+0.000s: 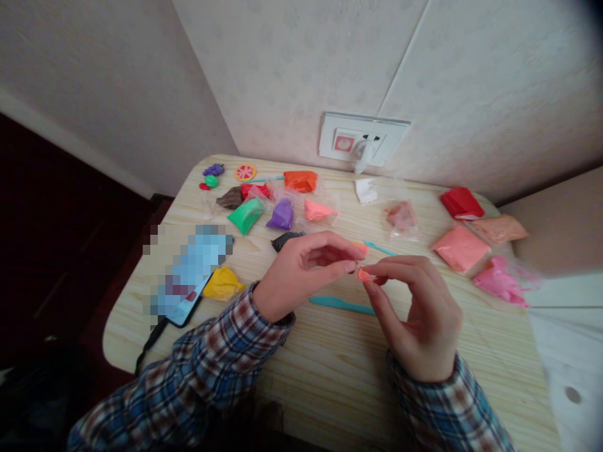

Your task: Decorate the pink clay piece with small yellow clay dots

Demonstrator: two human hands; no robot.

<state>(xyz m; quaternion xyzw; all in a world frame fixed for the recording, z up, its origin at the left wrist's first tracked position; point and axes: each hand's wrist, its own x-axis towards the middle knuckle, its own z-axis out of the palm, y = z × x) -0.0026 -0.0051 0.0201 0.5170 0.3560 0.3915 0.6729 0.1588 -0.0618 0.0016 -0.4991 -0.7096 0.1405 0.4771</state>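
A small piece of pink modelling clay is pinched between the thumb and index finger of my right hand. My left hand reaches in from the left, thumb and fingers drawn together right beside the clay. What lies between the left fingertips is too small to make out. Under the hands, a turquoise plastic clay knife rests on the wooden table. Behind the fingers lies a thinner turquoise tool. Partly hidden by my left hand is a black clay packet.
Several clay bags lie further back, including green, purple and orange. Pink packets sit at right. A phone and yellow clay are at left. Clay grapes stand near the back corner, below a wall socket.
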